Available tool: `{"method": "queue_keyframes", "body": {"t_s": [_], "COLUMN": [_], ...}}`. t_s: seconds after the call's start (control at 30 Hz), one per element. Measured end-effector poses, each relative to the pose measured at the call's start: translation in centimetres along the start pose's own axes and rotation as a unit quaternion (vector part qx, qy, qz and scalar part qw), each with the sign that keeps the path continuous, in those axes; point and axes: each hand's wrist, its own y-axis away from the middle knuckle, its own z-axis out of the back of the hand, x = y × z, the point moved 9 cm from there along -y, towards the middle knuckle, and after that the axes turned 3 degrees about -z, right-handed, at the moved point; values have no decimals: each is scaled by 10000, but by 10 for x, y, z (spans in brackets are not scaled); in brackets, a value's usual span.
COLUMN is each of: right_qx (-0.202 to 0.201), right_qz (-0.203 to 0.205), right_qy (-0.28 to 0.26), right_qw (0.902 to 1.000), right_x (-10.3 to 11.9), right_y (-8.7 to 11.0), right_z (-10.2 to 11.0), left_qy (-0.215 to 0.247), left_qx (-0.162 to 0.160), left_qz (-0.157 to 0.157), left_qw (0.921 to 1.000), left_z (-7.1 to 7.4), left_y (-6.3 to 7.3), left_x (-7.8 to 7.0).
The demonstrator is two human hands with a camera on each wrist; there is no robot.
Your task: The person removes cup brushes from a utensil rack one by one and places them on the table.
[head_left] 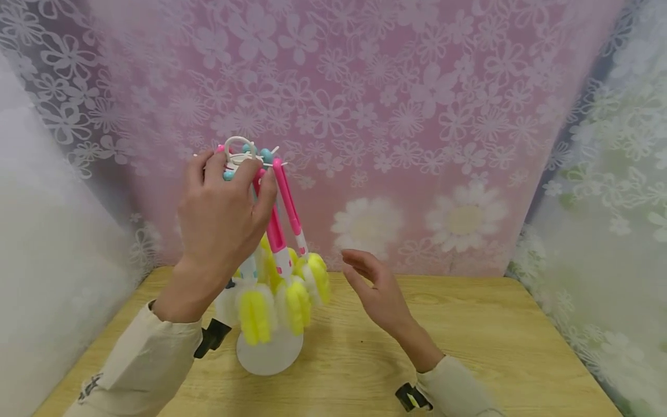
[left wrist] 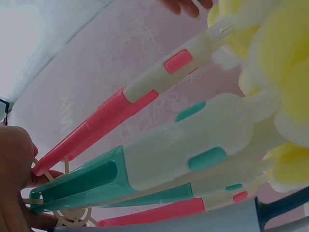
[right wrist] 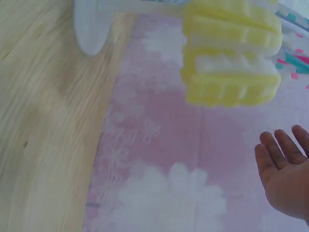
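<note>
Brushes [head_left: 276, 234] with ribbed sponges [head_left: 255, 315] hang from the rack [head_left: 270, 354] the left hand [head_left: 221, 214] grips, right hand [head_left: 379, 295] relaxed.

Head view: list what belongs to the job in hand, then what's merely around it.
Job in hand:
white rack
yellow-and-white sponge brushes hanging from it
left hand, at the rack's top
right hand, apart from the brushes

Just around it:
wooden table
floral backdrop
black wrist devices
</note>
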Motion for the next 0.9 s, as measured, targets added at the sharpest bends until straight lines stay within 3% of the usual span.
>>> {"method": "queue_keyframes", "body": {"t_s": [0.17,0.33,0.6,0.7,0.9], "right_qx": [125,204,-31,-31,-37], "right_qz": [289,459,129,160,270], "right_qy": [-668,-864,-872,-1086,-971], "right_qw": [9973,9950,9961,9939,9949], "right_x": [24,39,37,40,51], "right_y": [-21,-37,-49,-52,-60], "right_z": [-26,-42,-46,-46,-49], "left_qy": [63,59,99,90,117], "left_qx": [-14,66,166,163,94], "left_qz": [47,-2,-9,-10,-51], "left_qw": [10000,10000,9998,9998,9999], "left_z": [3,1,-1,-1,0], "left_y": [1,0,2,2,0], "left_x": [2,1,2,2,0]}}
